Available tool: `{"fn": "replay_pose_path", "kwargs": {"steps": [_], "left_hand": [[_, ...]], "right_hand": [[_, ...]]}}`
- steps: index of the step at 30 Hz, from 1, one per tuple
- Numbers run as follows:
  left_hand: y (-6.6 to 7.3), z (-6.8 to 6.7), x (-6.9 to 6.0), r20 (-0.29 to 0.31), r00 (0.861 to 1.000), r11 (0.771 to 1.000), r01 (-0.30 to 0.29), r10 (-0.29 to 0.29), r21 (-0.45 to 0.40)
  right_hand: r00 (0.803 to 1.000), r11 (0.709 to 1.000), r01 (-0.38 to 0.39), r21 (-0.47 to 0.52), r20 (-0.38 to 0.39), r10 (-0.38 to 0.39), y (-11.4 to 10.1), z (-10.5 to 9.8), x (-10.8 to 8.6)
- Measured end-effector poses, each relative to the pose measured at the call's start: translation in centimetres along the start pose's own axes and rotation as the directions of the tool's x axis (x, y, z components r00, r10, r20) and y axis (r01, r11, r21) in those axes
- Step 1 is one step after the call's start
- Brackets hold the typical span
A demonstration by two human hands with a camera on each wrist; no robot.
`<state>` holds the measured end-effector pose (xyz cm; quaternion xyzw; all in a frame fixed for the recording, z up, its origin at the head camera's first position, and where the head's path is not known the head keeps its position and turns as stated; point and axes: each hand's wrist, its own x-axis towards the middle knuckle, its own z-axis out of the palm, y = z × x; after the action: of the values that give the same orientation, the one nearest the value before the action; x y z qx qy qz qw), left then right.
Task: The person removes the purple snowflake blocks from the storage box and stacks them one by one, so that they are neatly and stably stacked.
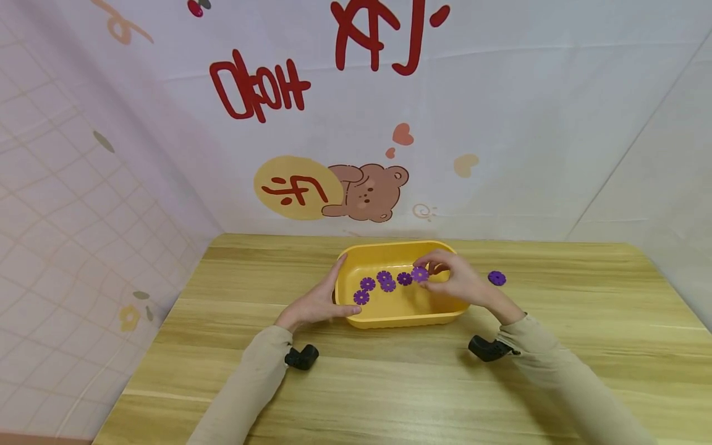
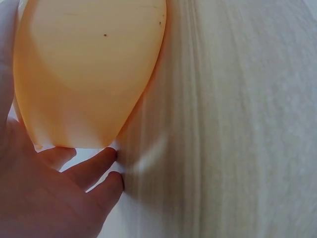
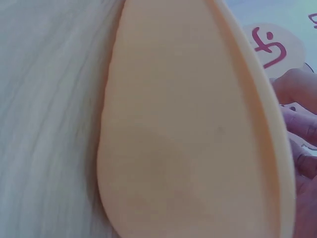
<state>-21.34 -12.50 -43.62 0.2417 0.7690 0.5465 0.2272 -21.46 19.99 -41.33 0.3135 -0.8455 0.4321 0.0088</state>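
Note:
A yellow plastic bin [image 1: 400, 322] stands on the table, and several purple notched snowflake discs [image 1: 361, 297] lie on its floor. My left hand [image 1: 319, 303] holds the bin's left end, thumb over the near rim and fingers along the side. In the left wrist view, the fingertips of the left hand [image 2: 59, 188] touch the bin's outer wall [image 2: 94, 74]. Over the bin's right half, my right hand [image 1: 456, 281] pinches a purple snowflake disc [image 1: 419, 274]. The right wrist view has the bin's wall [image 3: 173, 124] hiding that disc; part of the right hand [image 3: 302, 124] shows beyond the rim.
Right of the bin, another purple disc piece [image 1: 497, 278] lies on the wood-grain table [image 1: 384, 383]; whether it is one disc or a stack I cannot tell. A white printed cloth [image 1: 500, 123] hangs behind the table. Black wrist mounts [image 1: 488, 348] sit by both sleeves.

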Motion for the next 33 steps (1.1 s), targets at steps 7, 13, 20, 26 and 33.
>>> {"fn": "replay_pose_path", "kwargs": {"steps": [7,13,20,26,33], "left_hand": [[-0.8,0.0,0.2,-0.016,1.000,0.999,-0.010,0.011,0.031],[-0.5,0.1,0.2,-0.017,1.000,0.999,-0.008,0.009,0.052],[0.7,0.2,0.0,0.005,1.000,0.998,0.006,-0.006,0.057],[-0.1,0.2,0.2,-0.012,1.000,0.997,0.014,-0.013,0.082],[-0.4,0.0,0.2,-0.026,1.000,0.995,0.011,-0.009,0.095]], "right_hand": [[0.998,0.997,-0.069,-0.026,-0.013,0.069,0.4,-1.3,-0.9],[0.995,0.995,-0.082,-0.058,-0.053,0.079,0.8,-1.9,-1.8],[0.995,0.998,-0.004,-0.060,-0.101,-0.002,1.4,-2.7,-2.8],[0.992,0.998,0.000,-0.066,-0.128,-0.009,2.0,-3.7,-3.5],[0.991,0.997,-0.022,-0.071,-0.137,0.012,2.7,-4.8,-4.3]]}}
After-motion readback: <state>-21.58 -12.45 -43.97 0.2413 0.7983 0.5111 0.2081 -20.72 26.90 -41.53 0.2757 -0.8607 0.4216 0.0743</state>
